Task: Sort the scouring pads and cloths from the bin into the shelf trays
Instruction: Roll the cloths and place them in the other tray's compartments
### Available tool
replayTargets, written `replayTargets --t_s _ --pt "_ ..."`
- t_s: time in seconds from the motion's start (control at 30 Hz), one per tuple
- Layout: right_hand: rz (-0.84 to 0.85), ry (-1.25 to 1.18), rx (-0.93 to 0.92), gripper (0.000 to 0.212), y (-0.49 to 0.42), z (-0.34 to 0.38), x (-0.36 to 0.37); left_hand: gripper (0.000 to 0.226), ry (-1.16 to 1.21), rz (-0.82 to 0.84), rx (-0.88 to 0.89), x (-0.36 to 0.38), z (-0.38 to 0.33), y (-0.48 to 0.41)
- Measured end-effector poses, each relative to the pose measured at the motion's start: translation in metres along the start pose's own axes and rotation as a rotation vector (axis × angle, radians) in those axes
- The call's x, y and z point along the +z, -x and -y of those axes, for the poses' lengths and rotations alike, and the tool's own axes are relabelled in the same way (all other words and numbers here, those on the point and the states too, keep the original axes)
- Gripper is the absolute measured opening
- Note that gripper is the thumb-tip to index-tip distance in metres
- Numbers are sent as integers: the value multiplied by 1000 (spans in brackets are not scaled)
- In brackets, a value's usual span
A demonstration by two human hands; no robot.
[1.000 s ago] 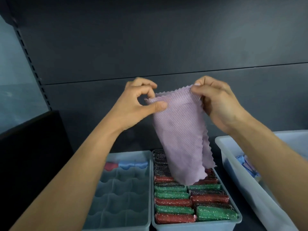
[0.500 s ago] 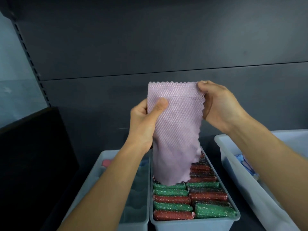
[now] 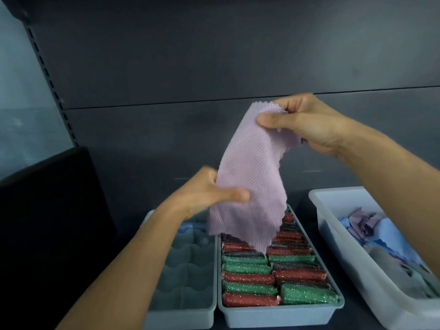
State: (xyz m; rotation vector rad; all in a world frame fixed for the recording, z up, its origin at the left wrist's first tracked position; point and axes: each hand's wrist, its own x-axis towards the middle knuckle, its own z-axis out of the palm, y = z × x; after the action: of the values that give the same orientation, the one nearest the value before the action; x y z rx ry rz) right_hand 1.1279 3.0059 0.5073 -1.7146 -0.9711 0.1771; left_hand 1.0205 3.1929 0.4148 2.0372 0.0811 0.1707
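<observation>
A lilac cloth [image 3: 250,177] hangs in the air above the far end of the middle tray [image 3: 281,315]. The right hand [image 3: 307,125] pinches its top edge between thumb and curled fingers. The left hand [image 3: 204,194], lower and blurred, grips its left side with the thumb laid across the front. The cloth's bottom corner dangles just over the pads [image 3: 250,279]; whether it touches them cannot be told. The middle tray looks full, with red, green and dark glittery pads packed in two tight rows from near to far, so the pad half of the sorting seems largely done. The left tray [image 3: 181,313], split into wavy cells, shows only a bit of blue cloth [image 3: 190,227] at its far end, and its nearer cells appear empty. The bin [image 3: 333,222] on the right holds a loose heap of cloths [image 3: 385,234] in blue, lilac and grey. By this showing the cloth half has barely begun: this cloth likely needs folding or rolling before it goes into a cell, and the heap is left to follow.
</observation>
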Motion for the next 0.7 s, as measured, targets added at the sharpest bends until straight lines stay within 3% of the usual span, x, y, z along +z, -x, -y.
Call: replayTargets --t_s 0.13,0.23,0.33,0.4,0.53,0.63,0.7 --pt "-113 -48 14 8 2 -6 -9 48 97 6 -75 -5 45 11" --pt "-247 -86 61 17 5 -21 -13 39 368 -68 -41 -8 67 19" --pt "-355 -94 97 18 8 -41 -10 31 723 -270 -21 -4 68 19" --pt "-403 -123 140 23 11 -54 -5 22 813 -455 -56 -3 60 16" --pt "-435 -158 193 38 18 -83 -2 47 649 -669 -28 -11 58 13" --pt "-274 -283 189 30 26 -88 -8 23 422 -641 57 -20 55 15" --pt "-115 -323 215 30 33 -88 -16 20 327 -567 42 -27 52 18"
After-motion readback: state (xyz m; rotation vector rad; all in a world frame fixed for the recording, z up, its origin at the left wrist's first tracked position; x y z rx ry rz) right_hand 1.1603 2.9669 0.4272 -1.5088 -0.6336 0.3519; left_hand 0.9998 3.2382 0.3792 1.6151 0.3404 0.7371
